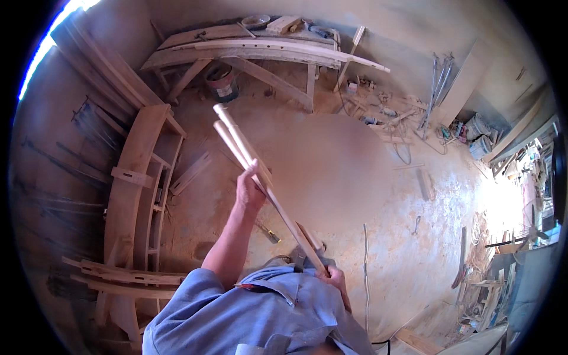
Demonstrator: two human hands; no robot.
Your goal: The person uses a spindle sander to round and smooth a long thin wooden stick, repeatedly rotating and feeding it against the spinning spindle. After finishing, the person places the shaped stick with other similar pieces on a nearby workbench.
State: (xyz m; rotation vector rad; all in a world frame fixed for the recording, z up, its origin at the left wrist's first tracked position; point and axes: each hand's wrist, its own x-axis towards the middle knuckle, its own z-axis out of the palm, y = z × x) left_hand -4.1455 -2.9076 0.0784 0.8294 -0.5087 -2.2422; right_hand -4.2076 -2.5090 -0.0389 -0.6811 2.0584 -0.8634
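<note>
Long, pale wooden strips [289, 220] slant across the front of my body, from upper left down to lower right. At least two of them lie side by side, and their far ends stand slightly apart. My left hand [250, 190] is closed around the strips along their upper part. Lower down, near my right hip, my right hand [336, 279] grips the near end of a strip. A shorter piece of wood [310, 235] shows beside that lower end; whether it is joined to the strips I cannot tell.
A wooden workbench [236, 56] with a long slotted rail stands at the far wall, a bucket [221, 83] beneath it. At left are a wooden frame [133, 177] and clamps. A small tool [269, 233] and a cable [365, 266] lie on the floor; scraps and bright daylight are at right.
</note>
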